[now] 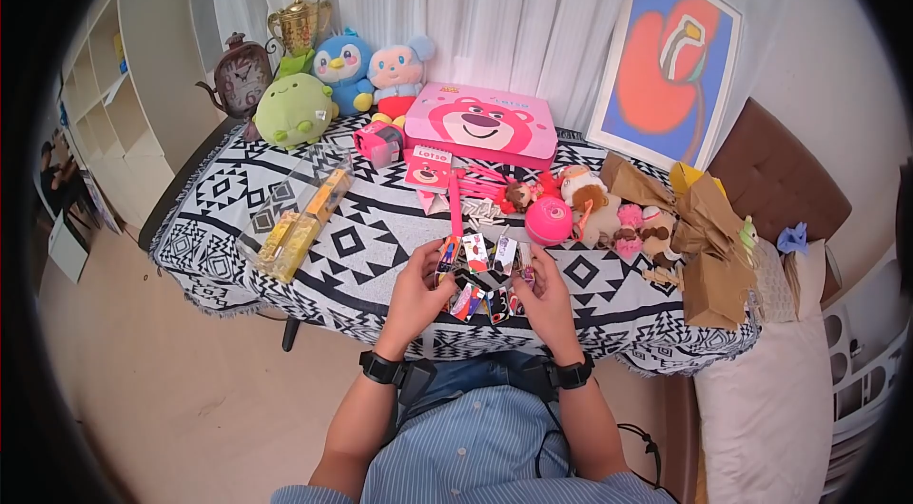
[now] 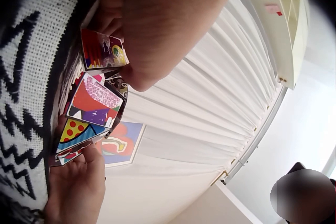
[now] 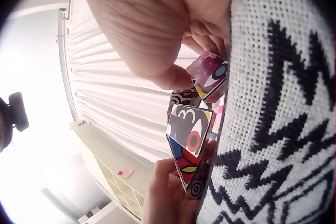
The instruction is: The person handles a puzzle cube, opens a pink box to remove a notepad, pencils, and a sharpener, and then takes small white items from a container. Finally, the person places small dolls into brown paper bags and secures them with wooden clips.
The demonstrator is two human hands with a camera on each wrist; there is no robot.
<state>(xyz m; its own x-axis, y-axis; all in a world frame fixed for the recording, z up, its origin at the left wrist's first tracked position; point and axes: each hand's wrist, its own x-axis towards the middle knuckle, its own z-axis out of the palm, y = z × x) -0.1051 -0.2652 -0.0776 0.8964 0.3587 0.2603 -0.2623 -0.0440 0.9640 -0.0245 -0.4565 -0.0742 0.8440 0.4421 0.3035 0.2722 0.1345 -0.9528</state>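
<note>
A folding picture cube (image 1: 477,254), opened into a ring of small hinged blocks with bright printed faces, lies low over the cloth at the near edge of the table. My left hand (image 1: 418,287) grips its left side, thumb on the near side and fingers farther round. On the opposite side my right hand (image 1: 549,295) holds the ring the same way. In the left wrist view one block (image 2: 97,100) shows a red, purple and pink print. The right wrist view has a black block (image 3: 189,129) with a red eye. Some fingertips are hidden behind the blocks.
Behind the ring lie white sticks (image 1: 483,211), a pink ball (image 1: 549,221) and a Lotso notepad (image 1: 429,168). A pink Lotso box (image 1: 482,124) and plush toys (image 1: 295,109) stand farther back. Clear packaging (image 1: 304,223) is at left, brown paper bags (image 1: 713,290) at right.
</note>
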